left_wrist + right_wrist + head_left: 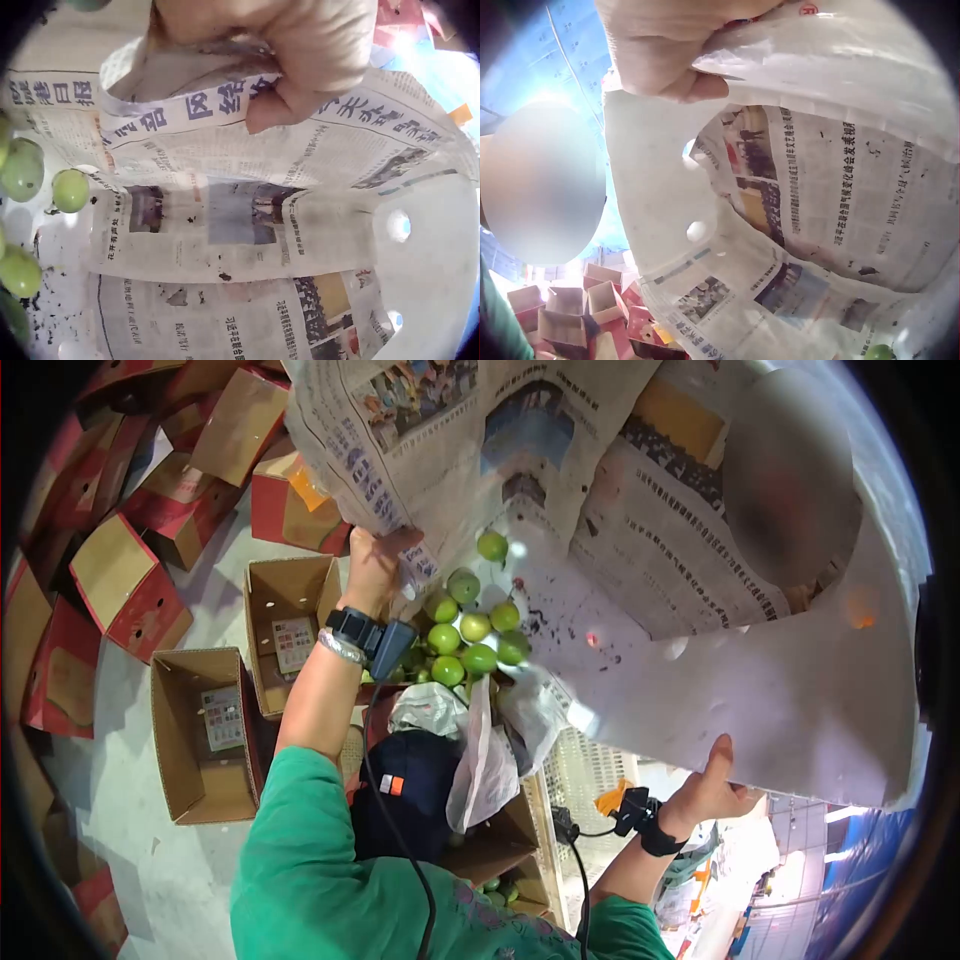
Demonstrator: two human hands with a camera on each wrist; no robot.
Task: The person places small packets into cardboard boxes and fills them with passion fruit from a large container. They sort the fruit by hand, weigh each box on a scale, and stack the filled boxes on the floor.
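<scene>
Newspaper (pixel 440 480) pinched in left hand (pixel 372 570); right hand (pixel 704 798) closed on edge of white container (pixel 652 187), green fruits (pixel 447 670) inside.

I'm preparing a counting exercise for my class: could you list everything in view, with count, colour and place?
Green fruit: about a dozen, beside the left hand
Newspaper: several sheets, printed grey-white, lining the container
Container: one, white, under the newspaper
Open boxes: two, brown inside, left of the left forearm
Other boxes: many, red and brown, upper left
Crate: one, off-white, between the forearms
Plastic bags: whitish, count unclear, below the fruit
Dark cloth item: one, navy, near the bags
Sheeting: blue, behind the right hand
Wristbands: two, black, one per wrist
Bracelet: one, silvery, left wrist
Sleeves: two, green
Hands: two, left on newspaper, right on container edge
</scene>
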